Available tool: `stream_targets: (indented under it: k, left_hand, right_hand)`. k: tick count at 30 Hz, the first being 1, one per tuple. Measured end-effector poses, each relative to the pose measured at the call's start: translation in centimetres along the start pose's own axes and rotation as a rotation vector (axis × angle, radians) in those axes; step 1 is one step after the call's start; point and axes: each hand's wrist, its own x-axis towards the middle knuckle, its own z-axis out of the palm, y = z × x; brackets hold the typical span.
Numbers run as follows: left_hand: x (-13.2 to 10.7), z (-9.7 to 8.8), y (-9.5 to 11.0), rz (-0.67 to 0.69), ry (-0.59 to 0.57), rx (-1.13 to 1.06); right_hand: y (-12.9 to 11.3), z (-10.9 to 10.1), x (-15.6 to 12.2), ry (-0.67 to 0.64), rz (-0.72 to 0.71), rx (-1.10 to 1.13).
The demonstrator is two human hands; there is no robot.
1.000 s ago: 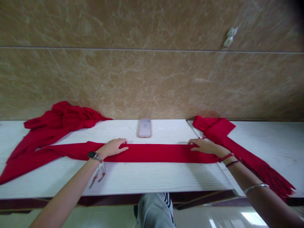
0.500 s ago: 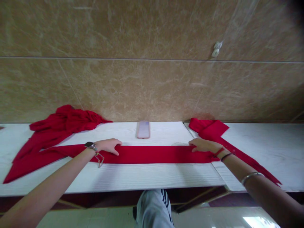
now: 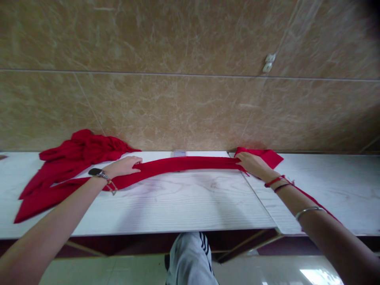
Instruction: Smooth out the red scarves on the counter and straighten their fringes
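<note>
A long band of red cloth (image 3: 187,162) stretches between my two hands across the white table (image 3: 190,202). My left hand (image 3: 124,166) is closed on the band toward the left, thumb over its face. At the other end my right hand (image 3: 249,161) grips the cloth, with a small frayed corner dangling beneath the fingers. The band looks lifted off the tabletop, and it covers most of a phone (image 3: 179,153) lying behind it. From my left hand the cloth runs on to a crumpled red heap (image 3: 83,150).
More red cloth (image 3: 271,157) lies folded behind my right hand, and a strip trails under that forearm. The brown marble wall (image 3: 178,111) rises at the table's back edge. A small white fitting (image 3: 268,62) is on the wall. A seam between two tabletops runs at the right.
Both hands have moved back toward the wall, raising the band from the table. My left hand has also shifted left. The band now hides most of the phone.
</note>
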Motion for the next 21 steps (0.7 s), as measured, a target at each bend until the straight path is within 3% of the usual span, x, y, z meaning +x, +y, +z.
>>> stream_targets:
  k: [3, 8, 12, 17, 21]
  left_hand:
    - [-1.9, 0.5, 0.3, 0.002, 0.065, 0.044]
    - [-4.9, 4.1, 2.3, 0.123, -0.073, 0.09]
    - [-5.4, 4.7, 2.7, 0.118, -0.082, 0.123]
    - [-4.9, 4.1, 3.8, 0.154, -0.043, 0.153]
    - [-3.1, 4.8, 7.3, 0.23, 0.031, 0.143]
  right_hand:
    - [-0.6, 0.7, -1.4, 0.1, -0.031, -0.093]
    - [-2.9, 4.9, -5.6, -0.011, -0.21, -0.093]
    - [-3.0, 5.1, -6.9, -0.069, -0.181, -0.049]
    - [-3.4, 2.1, -4.5, -0.068, -0.259, 0.206]
    - [-7.5, 2.6, -1.0, 0.063, -0.204, 0.378]
